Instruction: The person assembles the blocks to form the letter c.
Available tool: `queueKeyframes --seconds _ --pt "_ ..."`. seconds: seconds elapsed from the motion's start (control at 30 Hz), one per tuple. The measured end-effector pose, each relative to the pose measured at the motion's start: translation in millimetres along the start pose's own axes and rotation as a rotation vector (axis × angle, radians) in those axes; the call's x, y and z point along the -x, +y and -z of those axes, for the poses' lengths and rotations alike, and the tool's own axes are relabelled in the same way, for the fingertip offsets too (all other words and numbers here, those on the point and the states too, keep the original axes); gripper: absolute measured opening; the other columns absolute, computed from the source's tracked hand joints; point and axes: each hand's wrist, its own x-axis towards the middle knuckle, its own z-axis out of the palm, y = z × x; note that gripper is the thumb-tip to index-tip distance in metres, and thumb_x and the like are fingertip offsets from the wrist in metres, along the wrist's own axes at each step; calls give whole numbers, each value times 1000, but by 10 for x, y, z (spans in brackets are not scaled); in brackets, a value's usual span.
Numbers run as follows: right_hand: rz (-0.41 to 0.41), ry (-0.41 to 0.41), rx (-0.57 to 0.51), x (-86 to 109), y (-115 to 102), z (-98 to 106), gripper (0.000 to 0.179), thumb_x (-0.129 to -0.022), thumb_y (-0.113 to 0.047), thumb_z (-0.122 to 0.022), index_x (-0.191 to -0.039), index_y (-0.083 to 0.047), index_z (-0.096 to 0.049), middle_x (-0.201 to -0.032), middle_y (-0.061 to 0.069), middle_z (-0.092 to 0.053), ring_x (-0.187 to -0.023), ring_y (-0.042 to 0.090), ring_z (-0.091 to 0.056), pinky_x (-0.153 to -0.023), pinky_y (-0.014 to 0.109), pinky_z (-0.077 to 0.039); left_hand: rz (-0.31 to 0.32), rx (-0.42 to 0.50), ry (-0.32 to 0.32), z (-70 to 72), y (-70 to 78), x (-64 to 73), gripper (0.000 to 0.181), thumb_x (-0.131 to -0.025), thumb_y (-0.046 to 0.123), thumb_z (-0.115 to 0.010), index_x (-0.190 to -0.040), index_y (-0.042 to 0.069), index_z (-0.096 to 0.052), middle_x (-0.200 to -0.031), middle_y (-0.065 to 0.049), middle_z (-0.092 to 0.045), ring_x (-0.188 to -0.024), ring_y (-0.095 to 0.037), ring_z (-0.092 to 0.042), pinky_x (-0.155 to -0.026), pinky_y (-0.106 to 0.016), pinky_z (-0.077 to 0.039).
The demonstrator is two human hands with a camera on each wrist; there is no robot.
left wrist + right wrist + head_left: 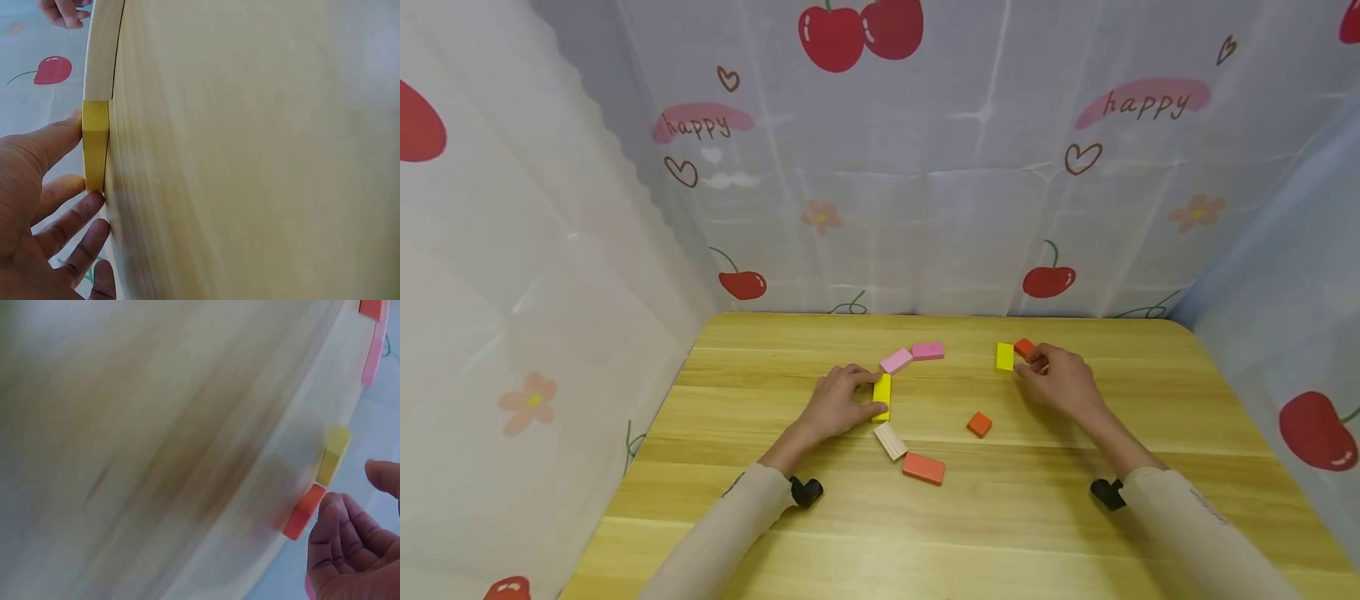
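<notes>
My left hand (837, 400) is at a yellow block (882, 397) lying on the table. Its thumb touches the near end and its index finger the far end, so the block sits pinched between them. In the left wrist view the yellow block (95, 144) shows between these fingers. My right hand (1060, 379) is at a red-orange block (1024, 348) that lies beside a second yellow block (1005, 357). In the right wrist view the right hand (353, 544) has loosely bent fingertips close by the red-orange block (304, 512), its thumb standing apart.
Two pink blocks, a lighter one (896, 361) and a darker one (928, 351), lie beyond the left hand. Nearer lie a plain wood block (891, 441) and a coral block (923, 468). A small orange block (979, 424) lies mid-table. Printed curtains (925, 233) surround the table (1000, 533).
</notes>
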Motion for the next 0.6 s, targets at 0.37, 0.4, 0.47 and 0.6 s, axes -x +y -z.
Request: queueKeyframes --seconds 0.37,0.4,0.47,0.6 --pt "-94 11 24 -151 -45 -115 47 -101 -42 -72 -113 4 -72 -100 18 -77 -89 32 -71 -78 46 -52 0 4 -10 -2 31 -9 60 -94 46 -83 -147 23 -69 -138 -3 -69 -123 -29 -59 -106 -52 -39" --pt "-106 5 26 -168 -54 -122 47 -100 -42 -73 -112 3 -72 -98 17 -77 -87 30 -70 -78 44 -51 2 4 -9 0 32 -5 60 -94 46 -84 -147 23 -69 -138 -3 -69 -124 -29 -59 -106 -52 -39" --pt "-127 -10 33 -209 -71 -137 48 -99 -44 -74 -111 2 -71 -92 15 -75 -83 28 -67 -76 42 -49 7 2 -8 0 31 -1 60 -94 46 -84 -147 23 -69 -138 -3 -70 -124 -28 -59 -105 -51 -39" --pt "-149 -31 65 -277 -97 -177 55 -96 -51 -76 -114 0 -69 -91 12 -73 -85 29 -66 -80 47 -51 11 -2 1 -1 21 8 59 -94 46 -84 -146 22 -70 -137 -2 -70 -122 -28 -59 -103 -49 -39"
